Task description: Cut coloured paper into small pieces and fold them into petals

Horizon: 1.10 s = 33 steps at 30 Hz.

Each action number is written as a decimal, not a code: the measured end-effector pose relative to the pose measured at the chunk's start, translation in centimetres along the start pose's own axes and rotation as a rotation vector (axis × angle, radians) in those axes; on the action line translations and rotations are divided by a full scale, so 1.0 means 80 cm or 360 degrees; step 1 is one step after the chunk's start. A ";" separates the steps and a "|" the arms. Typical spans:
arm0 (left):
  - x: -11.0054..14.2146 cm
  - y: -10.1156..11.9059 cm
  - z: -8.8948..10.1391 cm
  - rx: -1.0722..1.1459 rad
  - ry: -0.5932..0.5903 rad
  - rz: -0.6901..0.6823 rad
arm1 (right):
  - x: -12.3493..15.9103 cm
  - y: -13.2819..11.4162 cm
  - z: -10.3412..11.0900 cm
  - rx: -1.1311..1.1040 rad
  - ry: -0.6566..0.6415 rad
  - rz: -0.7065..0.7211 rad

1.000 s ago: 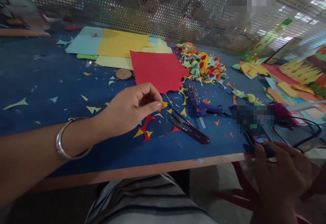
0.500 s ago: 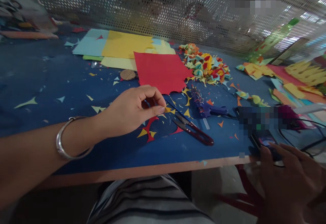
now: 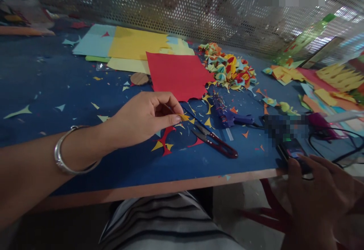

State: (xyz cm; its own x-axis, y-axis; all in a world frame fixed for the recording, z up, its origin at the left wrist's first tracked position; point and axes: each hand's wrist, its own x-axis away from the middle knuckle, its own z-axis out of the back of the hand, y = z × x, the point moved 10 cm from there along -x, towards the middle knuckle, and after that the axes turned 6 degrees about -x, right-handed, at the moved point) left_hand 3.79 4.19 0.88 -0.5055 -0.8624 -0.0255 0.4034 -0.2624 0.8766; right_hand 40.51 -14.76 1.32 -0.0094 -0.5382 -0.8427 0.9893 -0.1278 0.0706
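Yellow paper piece (image 3: 184,117), at centre: nearest, at right, the right hand (image 3: 321,193) touches the phone (image 3: 294,150), whether gripping I cannot tell; farther, leftward, lie snips (image 3: 218,149); then the left hand (image 3: 142,117) pinches the piece, best done lightly to avoid creasing; beyond spreads the red sheet (image 3: 179,75).

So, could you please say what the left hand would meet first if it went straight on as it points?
The left hand, pinching a yellow paper piece, would probably meet the glue gun first; depth is unclear, so if low it may brush the thin blue stick and paper scraps before that.
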 end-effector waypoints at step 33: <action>-0.003 -0.016 0.006 0.0172 -0.0107 0.0158 | -0.002 -0.003 -0.001 -0.0022 -0.0009 0.0005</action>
State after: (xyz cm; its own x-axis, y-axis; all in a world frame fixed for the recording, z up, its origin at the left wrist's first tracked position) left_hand 3.04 4.91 0.00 -0.5189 -0.8498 0.0928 0.3714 -0.1264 0.9198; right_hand 40.31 -14.61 1.42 -0.0067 -0.5434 -0.8394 0.9912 -0.1145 0.0662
